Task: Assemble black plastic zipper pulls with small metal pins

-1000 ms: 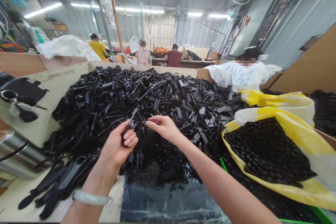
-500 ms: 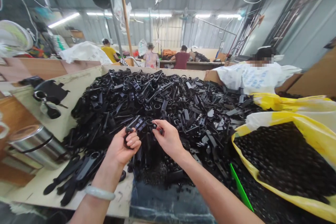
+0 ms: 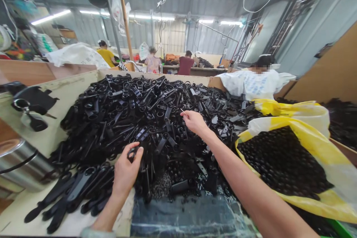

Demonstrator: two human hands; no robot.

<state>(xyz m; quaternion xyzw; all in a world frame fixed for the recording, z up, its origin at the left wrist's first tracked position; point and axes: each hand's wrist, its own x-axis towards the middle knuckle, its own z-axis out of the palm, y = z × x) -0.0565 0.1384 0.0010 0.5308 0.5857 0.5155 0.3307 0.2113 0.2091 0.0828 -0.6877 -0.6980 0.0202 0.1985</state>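
Observation:
My left hand [image 3: 125, 171] is at the near left edge of the pile, fingers curled around a small black plastic part with a ring-shaped end [image 3: 132, 152]. Farther forward and to the right, my right hand [image 3: 195, 122] pinches a thin, pale metal rod [image 3: 182, 111] over the heap. Whether anything else lies inside its closed fingers is hidden. Beneath both hands spreads a large pile of black plastic parts [image 3: 164, 113], many with rings and long flat handles. Small metal pins [image 3: 163, 184] lie in a heap at the near side, close to loose black balls.
On the right stands a yellow-and-white sack [image 3: 259, 121] of black balls [image 3: 284, 160]. A steel flask [image 3: 25, 160] and keys [image 3: 28, 113] are at the left. Finished-looking black handles [image 3: 80, 186] lie near the front. Several people sit beyond the bin's back wall [image 3: 195, 78].
My hands have moved apart: the right forward and rightward with the rod, the left slightly down, opening its fist to a looser grip. The whole view has shifted to the right.

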